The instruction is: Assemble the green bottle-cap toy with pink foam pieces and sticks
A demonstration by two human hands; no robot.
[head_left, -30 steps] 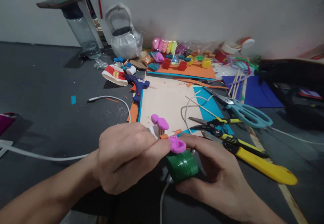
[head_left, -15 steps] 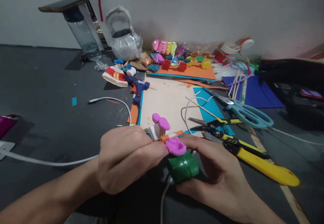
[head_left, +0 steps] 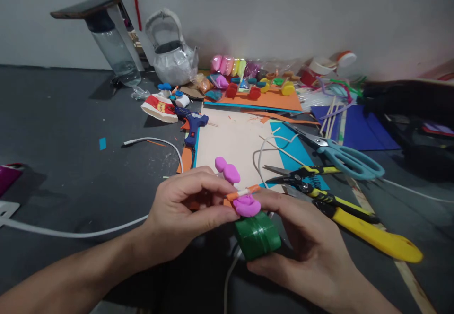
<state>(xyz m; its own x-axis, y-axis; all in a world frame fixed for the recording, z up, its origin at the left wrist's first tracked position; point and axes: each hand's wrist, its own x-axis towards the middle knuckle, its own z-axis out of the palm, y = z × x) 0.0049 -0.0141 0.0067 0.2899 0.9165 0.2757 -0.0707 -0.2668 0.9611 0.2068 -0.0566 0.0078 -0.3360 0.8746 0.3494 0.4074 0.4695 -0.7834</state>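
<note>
My right hand (head_left: pixel 312 248) grips a glossy green cylinder (head_left: pixel 258 236), thumb below and fingers behind it. A cupped piece of pink clay (head_left: pixel 247 205) rests against the upper end of the cylinder. Along that clay runs a thin stick with orange ends and a white middle (head_left: pixel 243 192). My left hand (head_left: pixel 198 205) is closed in a pinch at the left edge of the pink clay, its thumb and index finger by the stick's end. Just beyond those fingers stand two pink clay discs (head_left: pixel 227 170); what bears them is mostly hidden behind my left hand.
A beige sheet (head_left: pixel 230 139) lies ahead, with a blue glue gun (head_left: pixel 193 125) at its left. Scissors (head_left: pixel 349 160), pliers (head_left: pixel 301 181) and a yellow-handled cutter (head_left: pixel 376 233) lie right. A white cable (head_left: pixel 71 233) crosses left. Kettle (head_left: pixel 173 63) and bottle (head_left: pixel 117 54) stand behind.
My left hand has turned from knuckles up to thumb and index finger showing, with the pinch at the pink clay. The pink discs tilted slightly right. My right hand has hardly moved.
</note>
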